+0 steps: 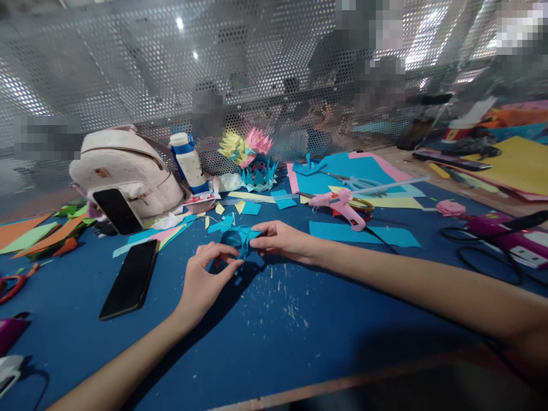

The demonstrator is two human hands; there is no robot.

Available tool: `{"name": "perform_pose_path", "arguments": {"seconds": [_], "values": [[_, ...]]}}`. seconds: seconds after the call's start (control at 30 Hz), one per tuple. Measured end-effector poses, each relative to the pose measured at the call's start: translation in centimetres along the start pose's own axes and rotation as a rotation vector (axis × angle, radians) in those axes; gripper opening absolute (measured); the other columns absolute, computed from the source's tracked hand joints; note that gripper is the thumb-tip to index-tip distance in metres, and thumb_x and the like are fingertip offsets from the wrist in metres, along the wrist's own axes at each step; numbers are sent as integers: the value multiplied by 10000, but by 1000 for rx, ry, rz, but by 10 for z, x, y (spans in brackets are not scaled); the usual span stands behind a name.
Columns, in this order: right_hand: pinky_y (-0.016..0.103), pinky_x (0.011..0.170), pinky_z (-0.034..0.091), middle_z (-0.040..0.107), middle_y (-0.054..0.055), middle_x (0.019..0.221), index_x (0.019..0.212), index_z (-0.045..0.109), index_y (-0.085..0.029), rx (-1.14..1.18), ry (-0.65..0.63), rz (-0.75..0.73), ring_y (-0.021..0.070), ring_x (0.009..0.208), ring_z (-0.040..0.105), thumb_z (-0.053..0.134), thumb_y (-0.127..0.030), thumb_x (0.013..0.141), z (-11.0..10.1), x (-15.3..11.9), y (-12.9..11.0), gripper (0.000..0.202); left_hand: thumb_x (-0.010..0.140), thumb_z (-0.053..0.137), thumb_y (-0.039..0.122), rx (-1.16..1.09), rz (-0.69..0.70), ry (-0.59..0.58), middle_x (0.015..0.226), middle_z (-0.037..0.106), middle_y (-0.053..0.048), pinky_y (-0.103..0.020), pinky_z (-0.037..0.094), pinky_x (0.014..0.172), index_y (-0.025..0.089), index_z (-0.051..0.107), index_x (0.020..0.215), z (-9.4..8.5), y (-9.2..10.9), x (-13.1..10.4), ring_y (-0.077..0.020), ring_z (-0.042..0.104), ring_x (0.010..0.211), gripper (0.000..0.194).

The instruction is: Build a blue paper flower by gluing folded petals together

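A blue folded-paper piece [244, 234], ring-like with pointed tips, is held between both hands just above the blue table. My left hand [209, 268] pinches its lower left edge between thumb and fingers. On the right side, my right hand [278, 240] grips the piece with thumb and forefinger. Behind the hands stands a paper flower arrangement [258, 165] with yellow and pink blooms over a blue pointed base. A pink glue gun [340, 206] lies to the right, beyond my right forearm, near a blue paper strip [363, 234].
A black phone [131, 279] lies at left, with another phone [117, 211] leaning on a pale backpack [128, 165]. A bottle [188, 162] stands beside it. Blue-handled scissors [359, 182] rest on paper sheets; a purple power strip [505, 234] and cables lie right.
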State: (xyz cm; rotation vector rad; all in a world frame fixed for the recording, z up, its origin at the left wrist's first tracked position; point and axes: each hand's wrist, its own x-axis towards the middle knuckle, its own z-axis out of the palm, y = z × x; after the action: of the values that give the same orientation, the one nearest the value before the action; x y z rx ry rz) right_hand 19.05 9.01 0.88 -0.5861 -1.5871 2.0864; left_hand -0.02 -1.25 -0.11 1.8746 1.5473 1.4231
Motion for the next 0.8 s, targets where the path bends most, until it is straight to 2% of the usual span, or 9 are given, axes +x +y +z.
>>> {"name": "perform_pose_path", "arguments": {"seconds": [0.13,0.43,0.67,0.8], "values": [[201,578,378,604,-45,721,876,709,-167,-7,-26,-25,60,609,479,843,-368,698,0,1,3,300,813,731,225,125,202,12,678,677,25,-338,332,815,265,728,815,-3,4,-2,-173,515,635,40],[195,629,383,620,-34,782,878,693,-169,52,-83,-51,61,659,487,862,-400,667,-3,3,14,355,869,675,129,336,503,83,646,536,50,-349,289,804,258,731,902,-7,10,-3,-133,497,632,144],[201,634,383,606,-24,794,891,688,-175,36,-122,-80,76,682,481,859,-434,657,-8,4,17,389,870,681,93,384,567,96,640,510,56,-362,292,789,253,726,942,-7,12,-3,-119,471,620,181],[196,619,370,571,-33,736,884,700,-172,6,-136,-104,80,676,464,840,-389,698,-10,6,19,318,864,683,82,412,612,111,638,510,53,-366,299,780,255,732,963,-7,11,-4,-115,454,608,205]]}}
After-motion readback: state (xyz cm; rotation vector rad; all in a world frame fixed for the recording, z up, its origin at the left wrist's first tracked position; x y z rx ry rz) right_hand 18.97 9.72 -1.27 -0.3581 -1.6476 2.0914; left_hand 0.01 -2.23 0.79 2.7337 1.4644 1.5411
